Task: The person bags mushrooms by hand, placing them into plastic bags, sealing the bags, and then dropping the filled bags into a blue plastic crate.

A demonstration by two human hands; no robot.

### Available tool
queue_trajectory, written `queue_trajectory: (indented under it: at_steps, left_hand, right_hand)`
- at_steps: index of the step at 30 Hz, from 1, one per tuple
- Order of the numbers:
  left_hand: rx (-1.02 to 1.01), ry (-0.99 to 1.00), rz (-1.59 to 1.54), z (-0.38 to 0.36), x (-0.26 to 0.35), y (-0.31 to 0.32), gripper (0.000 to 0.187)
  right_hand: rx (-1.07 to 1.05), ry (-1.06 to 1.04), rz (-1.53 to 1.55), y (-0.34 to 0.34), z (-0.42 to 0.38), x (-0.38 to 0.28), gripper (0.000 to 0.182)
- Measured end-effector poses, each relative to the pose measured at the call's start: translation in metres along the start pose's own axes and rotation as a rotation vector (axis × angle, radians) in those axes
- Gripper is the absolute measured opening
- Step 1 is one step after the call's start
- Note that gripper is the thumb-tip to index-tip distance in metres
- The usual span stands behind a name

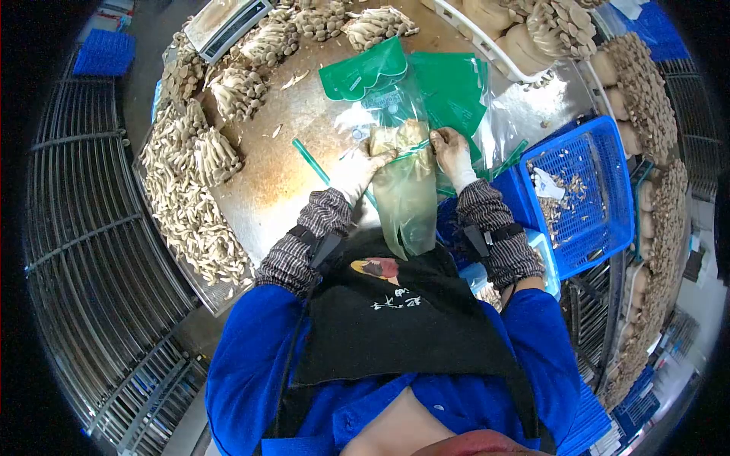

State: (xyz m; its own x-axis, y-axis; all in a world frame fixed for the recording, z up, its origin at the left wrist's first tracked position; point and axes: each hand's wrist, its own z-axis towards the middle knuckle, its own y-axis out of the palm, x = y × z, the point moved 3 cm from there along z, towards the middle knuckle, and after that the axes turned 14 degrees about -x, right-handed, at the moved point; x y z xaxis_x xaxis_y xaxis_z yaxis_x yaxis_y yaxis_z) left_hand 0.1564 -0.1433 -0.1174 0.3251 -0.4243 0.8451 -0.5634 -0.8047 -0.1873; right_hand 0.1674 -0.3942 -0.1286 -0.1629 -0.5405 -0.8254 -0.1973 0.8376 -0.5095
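A clear plastic bag [406, 190] with a green printed top lies at the table's front edge, with pale mushrooms visible inside. My left hand [357, 171], in a white glove, is closed on the bag's left side. On the other side my right hand [453, 154], also gloved, pinches the bag's right edge. A thin green strip runs across the bag between both hands. More green-topped bags [449, 91] lie flat just beyond. Left of my left hand rests a loose green strip [310, 162].
Mushrooms [190, 197] are heaped along the table's left side, with clusters [270, 42] at the back. A scale [226, 26] stands back left. A white crate [487, 42] is back right, a blue basket [582, 197] with scraps at right. Metal racks [91, 213] flank the left.
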Motion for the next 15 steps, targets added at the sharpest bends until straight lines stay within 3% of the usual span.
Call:
queue_trajectory:
  at_steps: [5,8,12,14,15]
  left_hand:
    - [0.044,0.170,-0.293,-0.012,0.009,0.002,0.065]
    - [-0.033,0.047,-0.231,-0.027,0.026,-0.001,0.062]
    - [-0.045,0.184,-0.038,-0.029,0.014,-0.008,0.058]
    - [-0.072,0.263,-0.032,-0.027,0.013,-0.014,0.058]
    - [-0.094,0.229,-0.211,-0.025,0.008,-0.016,0.060]
  right_hand:
    - [0.007,-0.048,-0.020,0.007,-0.022,0.009,0.022]
    - [-0.032,-0.102,-0.082,0.014,-0.041,0.016,0.019]
    - [-0.239,-0.138,-0.196,0.008,-0.062,0.019,0.017]
    - [-0.175,-0.102,-0.168,0.002,-0.054,0.019,0.024]
    - [-0.018,-0.166,-0.129,-0.002,-0.043,0.015,0.030]
